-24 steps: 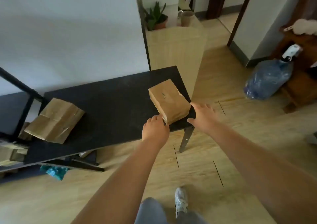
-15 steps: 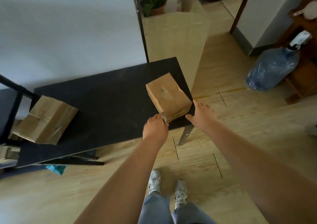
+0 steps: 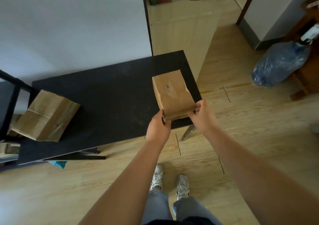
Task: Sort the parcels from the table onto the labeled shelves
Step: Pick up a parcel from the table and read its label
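A brown paper-wrapped parcel with a small tear on top sits at the near right corner of the black table. My left hand grips its near left corner and my right hand grips its near right corner. A second, larger brown parcel lies at the table's left end, overhanging the edge. The labeled shelves are mostly out of view.
A black metal frame stands at the far left with more brown parcels below it. A light wooden cabinet with a potted plant stands behind the table. A blue water jug lies on the floor at right.
Both hands have closed onto the near corners of the small parcel; before, the right hand was open beside it. The parcel has turned slightly and the view has moved closer.
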A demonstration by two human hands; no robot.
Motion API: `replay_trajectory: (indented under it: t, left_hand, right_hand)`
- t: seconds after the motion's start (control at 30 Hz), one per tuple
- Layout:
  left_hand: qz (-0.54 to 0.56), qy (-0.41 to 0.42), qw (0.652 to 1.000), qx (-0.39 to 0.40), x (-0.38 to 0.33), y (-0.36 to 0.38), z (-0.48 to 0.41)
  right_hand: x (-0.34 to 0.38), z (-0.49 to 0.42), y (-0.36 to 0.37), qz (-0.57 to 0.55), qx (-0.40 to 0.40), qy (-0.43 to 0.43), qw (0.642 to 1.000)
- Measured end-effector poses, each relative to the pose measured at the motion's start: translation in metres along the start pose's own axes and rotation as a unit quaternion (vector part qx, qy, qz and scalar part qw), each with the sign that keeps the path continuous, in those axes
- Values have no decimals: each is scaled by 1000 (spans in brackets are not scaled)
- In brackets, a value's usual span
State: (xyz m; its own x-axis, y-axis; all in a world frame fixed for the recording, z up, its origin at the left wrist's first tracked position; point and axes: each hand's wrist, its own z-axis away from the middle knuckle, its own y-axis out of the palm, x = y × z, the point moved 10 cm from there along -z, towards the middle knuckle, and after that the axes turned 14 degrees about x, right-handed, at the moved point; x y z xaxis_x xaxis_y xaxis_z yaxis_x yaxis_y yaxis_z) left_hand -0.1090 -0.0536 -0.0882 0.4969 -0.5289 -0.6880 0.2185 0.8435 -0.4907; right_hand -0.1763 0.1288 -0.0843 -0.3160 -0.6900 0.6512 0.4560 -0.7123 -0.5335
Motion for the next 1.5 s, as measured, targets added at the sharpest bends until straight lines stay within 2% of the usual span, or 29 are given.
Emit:
replay_trajectory:
  t: [0.13, 0.33, 0.53, 0.7, 0.87, 1.07, 1.23, 1.5]
  left_hand:
    - [60, 14, 997, -54, 3, -31, 12]
    - [122, 39, 983, -131, 1, -82, 24]
    - [151, 34, 969, -191, -1, -120, 26]
    - [192, 26, 965, -177, 5, -127, 19]
    - [190, 50, 972, -130, 2, -121, 14]
    - [234, 28, 967, -94, 17, -110, 14]
    - [150, -17, 988, -33, 28, -93, -1]
    - [113, -17, 992, -59, 28, -94, -3]
  right_hand:
    - [12, 1, 7, -60, -12, -13, 998]
    - [57, 7, 5, -101, -17, -78, 992]
    - [93, 13, 8, -78, -15, -118, 990]
    - [102, 10, 13, -60, -5, -121, 991]
    - [98, 6, 20, -67, 18, -115, 991]
    - [74, 5, 35, -77, 84, -68, 991]
    - [65, 1, 50, -19, 124, -53, 991]
    - [70, -2, 52, -27, 91, -58, 994]
